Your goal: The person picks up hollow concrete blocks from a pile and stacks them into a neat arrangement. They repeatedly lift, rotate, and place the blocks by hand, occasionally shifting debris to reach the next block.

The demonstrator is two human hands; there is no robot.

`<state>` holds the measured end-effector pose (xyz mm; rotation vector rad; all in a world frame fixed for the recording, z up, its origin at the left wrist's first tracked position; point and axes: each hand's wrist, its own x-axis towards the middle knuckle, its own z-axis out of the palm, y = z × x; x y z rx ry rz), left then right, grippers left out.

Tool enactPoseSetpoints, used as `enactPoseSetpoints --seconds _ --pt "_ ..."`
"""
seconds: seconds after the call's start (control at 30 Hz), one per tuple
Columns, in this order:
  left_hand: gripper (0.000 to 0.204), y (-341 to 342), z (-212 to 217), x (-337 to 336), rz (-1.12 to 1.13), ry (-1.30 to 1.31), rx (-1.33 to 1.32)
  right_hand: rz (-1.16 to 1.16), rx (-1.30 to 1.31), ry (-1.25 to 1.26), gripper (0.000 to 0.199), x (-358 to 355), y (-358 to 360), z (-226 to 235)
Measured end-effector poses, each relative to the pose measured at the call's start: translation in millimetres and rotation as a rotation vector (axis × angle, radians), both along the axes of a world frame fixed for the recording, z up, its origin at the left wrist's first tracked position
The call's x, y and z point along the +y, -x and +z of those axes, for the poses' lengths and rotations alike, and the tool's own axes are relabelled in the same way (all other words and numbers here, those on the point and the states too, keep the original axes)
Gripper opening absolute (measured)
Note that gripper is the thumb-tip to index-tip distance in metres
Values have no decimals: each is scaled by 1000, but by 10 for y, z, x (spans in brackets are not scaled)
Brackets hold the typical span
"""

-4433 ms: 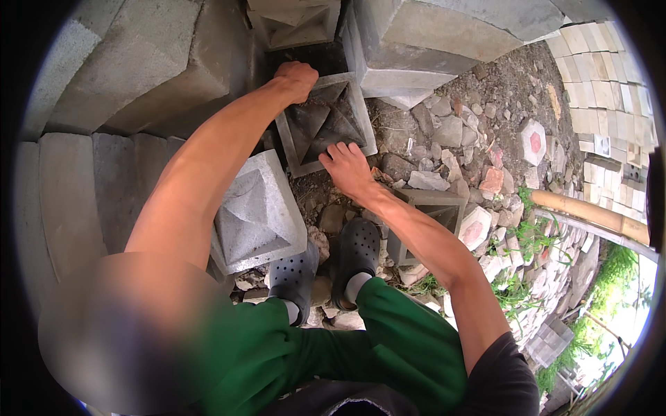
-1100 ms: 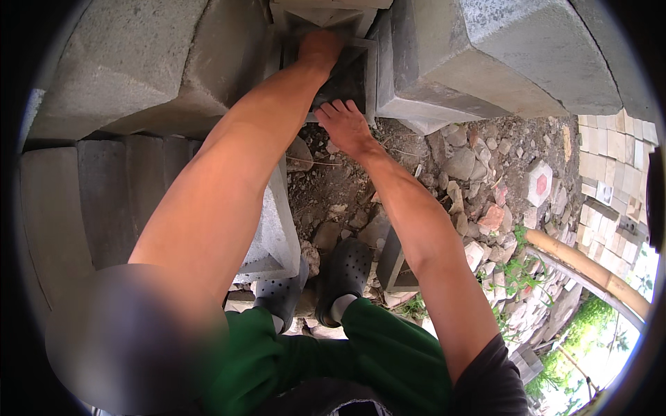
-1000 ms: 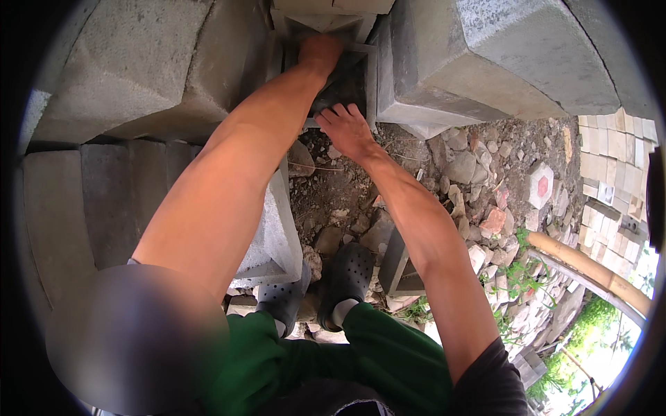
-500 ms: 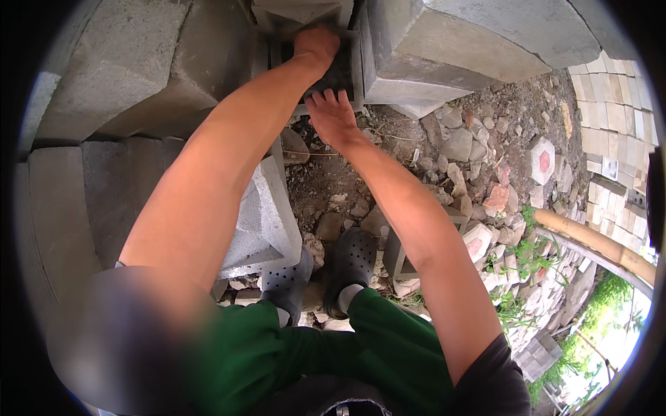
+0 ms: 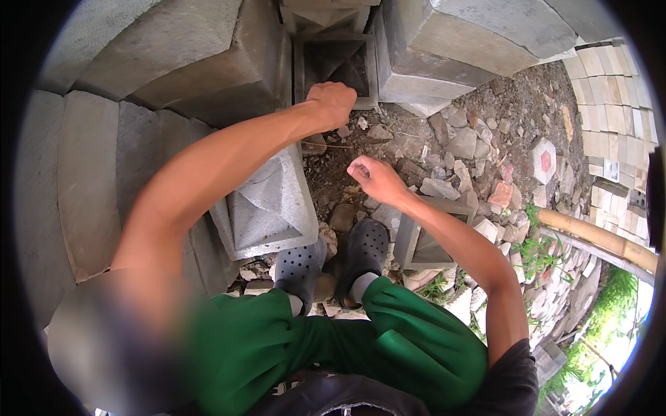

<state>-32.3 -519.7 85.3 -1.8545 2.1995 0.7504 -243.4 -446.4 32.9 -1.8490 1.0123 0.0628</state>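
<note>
Gripping the hollow concrete block's (image 5: 335,61) rim, the left hand (image 5: 331,104) closes; right hand (image 5: 371,179) loosely curled, holding nothing.

One head-worn fisheye looks steeply down, close over the rubble ground (image 5: 444,145) and feet.

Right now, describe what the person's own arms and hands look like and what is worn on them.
Both forearms are bare, with no gloves, watch or rings visible on the left hand or the right hand. A dark short sleeve covers the right upper arm near the shoulder. The left shoulder is blurred, so no sleeve can be told there.
</note>
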Motion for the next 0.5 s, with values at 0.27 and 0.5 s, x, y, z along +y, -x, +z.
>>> enactPoseSetpoints --seconds 0.27,0.5 --pt "37 -389 224 600 246 118 144 -27 -171 -371 125 998 -612 202" --pt "41 -591 202 1206 369 455 208 -74 -117 -374 133 1133 -776 25"
